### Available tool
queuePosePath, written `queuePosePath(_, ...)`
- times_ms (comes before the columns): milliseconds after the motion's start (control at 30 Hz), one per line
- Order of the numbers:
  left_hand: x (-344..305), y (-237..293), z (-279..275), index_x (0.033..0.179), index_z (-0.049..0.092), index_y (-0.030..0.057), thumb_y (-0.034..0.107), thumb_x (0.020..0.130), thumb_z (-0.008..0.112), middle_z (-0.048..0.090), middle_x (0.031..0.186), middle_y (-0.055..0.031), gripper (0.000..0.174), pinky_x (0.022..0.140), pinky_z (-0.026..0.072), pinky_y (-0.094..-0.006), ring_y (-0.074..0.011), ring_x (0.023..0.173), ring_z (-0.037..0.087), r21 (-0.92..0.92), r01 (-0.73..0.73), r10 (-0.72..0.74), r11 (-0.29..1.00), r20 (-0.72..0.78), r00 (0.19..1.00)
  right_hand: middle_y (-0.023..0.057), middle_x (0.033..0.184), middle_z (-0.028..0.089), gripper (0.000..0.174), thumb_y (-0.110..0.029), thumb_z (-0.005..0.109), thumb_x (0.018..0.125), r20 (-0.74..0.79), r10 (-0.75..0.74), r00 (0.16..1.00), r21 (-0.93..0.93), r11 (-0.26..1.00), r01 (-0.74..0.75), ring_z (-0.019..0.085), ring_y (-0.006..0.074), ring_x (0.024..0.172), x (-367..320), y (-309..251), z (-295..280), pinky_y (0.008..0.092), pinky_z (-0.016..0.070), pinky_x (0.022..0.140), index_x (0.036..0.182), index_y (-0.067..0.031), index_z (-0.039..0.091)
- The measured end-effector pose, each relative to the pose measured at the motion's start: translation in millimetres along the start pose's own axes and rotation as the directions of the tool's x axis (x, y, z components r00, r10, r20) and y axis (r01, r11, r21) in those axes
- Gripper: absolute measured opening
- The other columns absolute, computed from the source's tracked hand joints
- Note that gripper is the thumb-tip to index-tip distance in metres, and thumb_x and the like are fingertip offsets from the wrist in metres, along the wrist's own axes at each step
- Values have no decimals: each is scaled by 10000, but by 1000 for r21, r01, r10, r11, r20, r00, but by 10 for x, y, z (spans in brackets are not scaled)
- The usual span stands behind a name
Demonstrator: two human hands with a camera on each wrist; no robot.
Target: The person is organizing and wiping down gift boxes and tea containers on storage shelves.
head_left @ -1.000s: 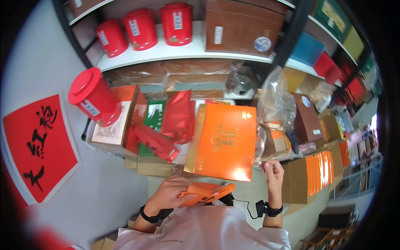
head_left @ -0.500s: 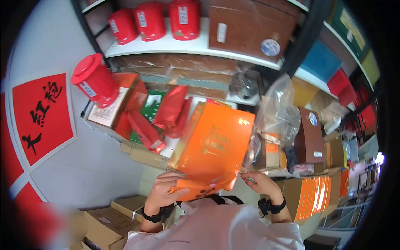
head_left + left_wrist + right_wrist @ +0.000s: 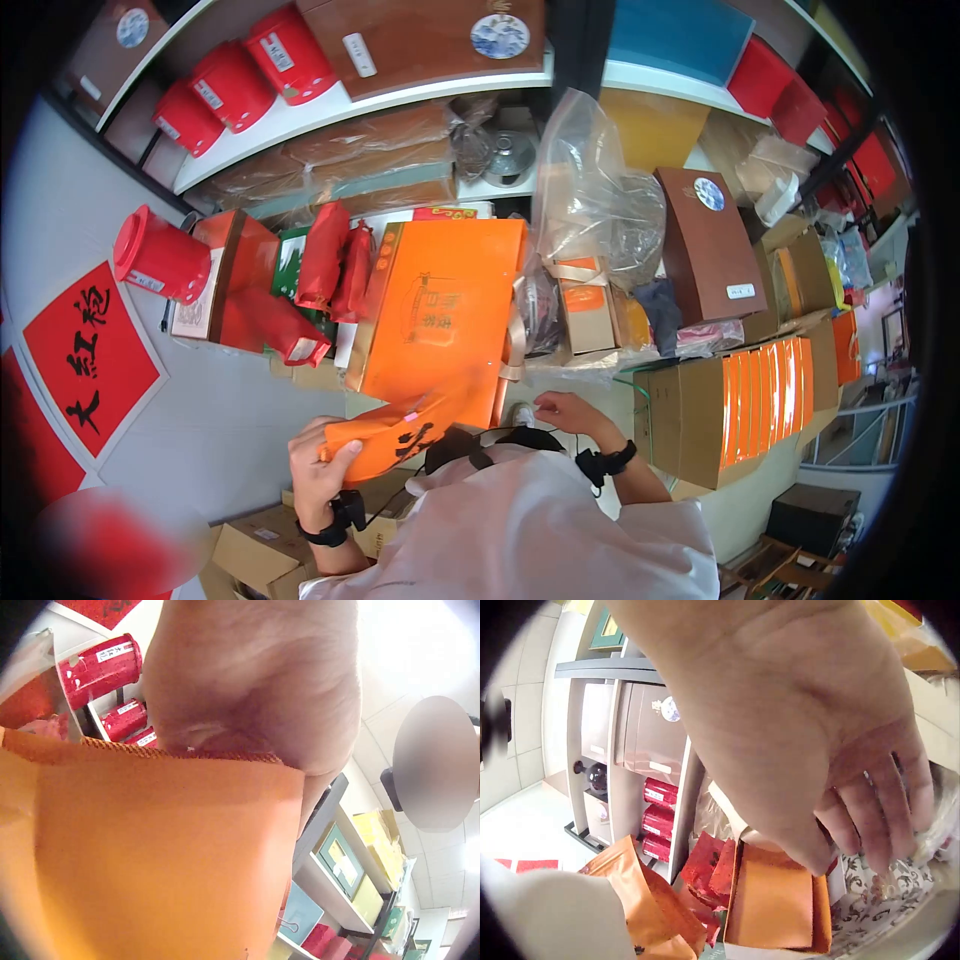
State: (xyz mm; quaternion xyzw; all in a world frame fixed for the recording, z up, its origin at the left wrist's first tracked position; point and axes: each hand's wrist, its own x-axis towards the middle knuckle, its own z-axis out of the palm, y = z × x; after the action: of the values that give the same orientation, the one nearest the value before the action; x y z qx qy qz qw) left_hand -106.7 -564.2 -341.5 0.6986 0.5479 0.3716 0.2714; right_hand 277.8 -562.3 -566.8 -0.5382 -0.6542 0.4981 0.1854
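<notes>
An orange pouch with black writing (image 3: 400, 438) is gripped at its left end by my left hand (image 3: 320, 468), thumb on its face. In the left wrist view the pouch (image 3: 165, 855) fills the lower left, below the left hand (image 3: 255, 682). Behind it, a large orange box with gold print (image 3: 440, 300) lies among the goods. Near that box's lower right corner, my right hand (image 3: 578, 415) is held in the air with fingers loosely bent. The right wrist view shows the right hand (image 3: 802, 727) holding nothing.
Red pouches (image 3: 322, 255) and a red canister (image 3: 160, 255) stand left of the box. To its right are clear plastic bags (image 3: 590, 190), a brown box (image 3: 710, 245) and an open carton of orange packs (image 3: 765, 405). Shelves (image 3: 250, 135) run behind.
The head view has swung to the right, so the shelves and goods sit further left. My left hand has moved left with the pouch, which now reaches less far across the large box.
</notes>
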Motion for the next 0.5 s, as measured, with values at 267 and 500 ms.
queuePosePath(267,173,208,-165,817,679,-51,173,779,716,667,764,-143,231,688,483,-342,-261,737,630,44,24,-24,999,-13,1000,99,1047,671,421,-276,664,898,39,183,982,416,891,-183,636,190,966,-28,-79,25,318,494,862,1187,14,569)
queuePosePath(500,57,105,-330,807,670,-52,180,792,712,660,749,-136,236,674,474,-339,-241,708,615,21,64,-62,998,-99,993,88,1310,519,694,-270,725,842,18,253,967,816,555,-160,514,185,1195,530,-630,553,350,441,941,1394,-51,365)
